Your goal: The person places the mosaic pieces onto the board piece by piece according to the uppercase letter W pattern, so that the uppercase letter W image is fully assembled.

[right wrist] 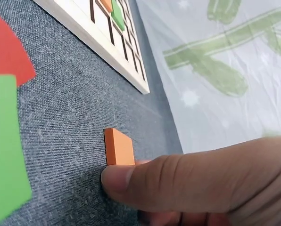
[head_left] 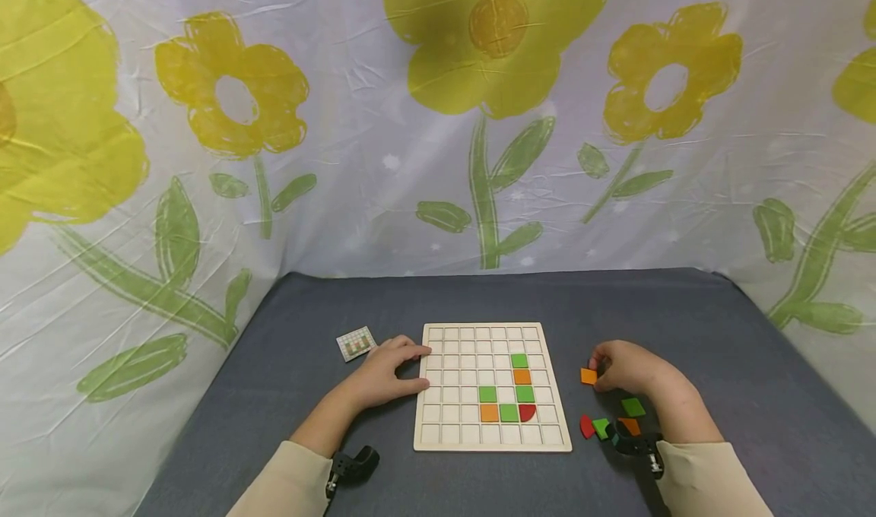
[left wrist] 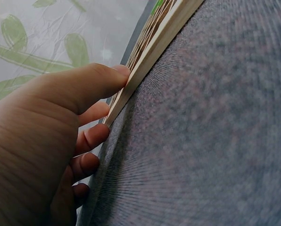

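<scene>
A pale wooden grid board (head_left: 452, 439) lies on the dark cloth, with several green and orange square tiles and a red quarter-round tile (head_left: 527, 412) in its cells. At its left edge, the thumb and index finger of my left hand (head_left: 387, 372) touch the frame; the left wrist view shows the thumb on the rim (left wrist: 136, 77) and the other fingers loosely bent. Right of the board, my right hand (head_left: 630, 366) pinches an orange square tile (head_left: 588, 376). In the right wrist view that orange tile (right wrist: 121, 147) is low over the cloth, partly covered by the thumb.
Loose tiles lie near my right wrist: a red one (head_left: 587, 426), green ones (head_left: 633, 407) and an orange one (head_left: 630, 426), partly behind the black wrist mount (head_left: 633, 444). A small patterned card (head_left: 356, 344) sits beyond my left hand. A flowered curtain (head_left: 356, 160) hangs behind the table.
</scene>
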A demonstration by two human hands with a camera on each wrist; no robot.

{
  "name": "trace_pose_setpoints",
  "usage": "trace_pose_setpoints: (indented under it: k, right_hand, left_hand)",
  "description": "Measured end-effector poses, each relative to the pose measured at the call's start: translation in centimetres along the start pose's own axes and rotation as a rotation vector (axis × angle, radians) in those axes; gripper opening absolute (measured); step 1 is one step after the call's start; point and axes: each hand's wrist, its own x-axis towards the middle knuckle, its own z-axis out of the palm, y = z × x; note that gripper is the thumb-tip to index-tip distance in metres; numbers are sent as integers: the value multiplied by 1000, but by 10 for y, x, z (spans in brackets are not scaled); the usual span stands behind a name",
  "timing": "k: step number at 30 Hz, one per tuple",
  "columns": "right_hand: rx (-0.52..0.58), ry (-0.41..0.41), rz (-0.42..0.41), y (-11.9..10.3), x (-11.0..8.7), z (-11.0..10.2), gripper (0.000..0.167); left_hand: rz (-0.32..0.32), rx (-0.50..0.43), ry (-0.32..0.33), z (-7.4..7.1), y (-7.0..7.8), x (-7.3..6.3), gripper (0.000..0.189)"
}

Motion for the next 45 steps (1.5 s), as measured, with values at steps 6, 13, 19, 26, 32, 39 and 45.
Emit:
trace_pose_setpoints:
  k: [6,13,19,26,32,39,45]
  right_hand:
    - [-9,7,-21,-2,1,0,20]
    - [-8,53,-67,-10,-1,-3,20]
    - [-41,103,-92,-21,-5,-8,24]
    - [-67,160,-125,-40,-8,-9,24]
    - [-70,216,-145,-54,-10,-4,23]
    - [-20,262,-179,-68,-9,4,21]
    - [85,274,-201,-77,-5,12,21]
  left_hand:
    - [16,-2,6,2,-2,-1,57]
    - [11,-1,7,2,0,-2,57]
    - [15,3,6,1,1,-2,57]
    - [13,3,-9,0,0,-1,58]
    - [12,4,-4,0,1,-1,58]
    - [11,7,2,0,1,-1,57]
    - [14,2,5,0,2,0,56]
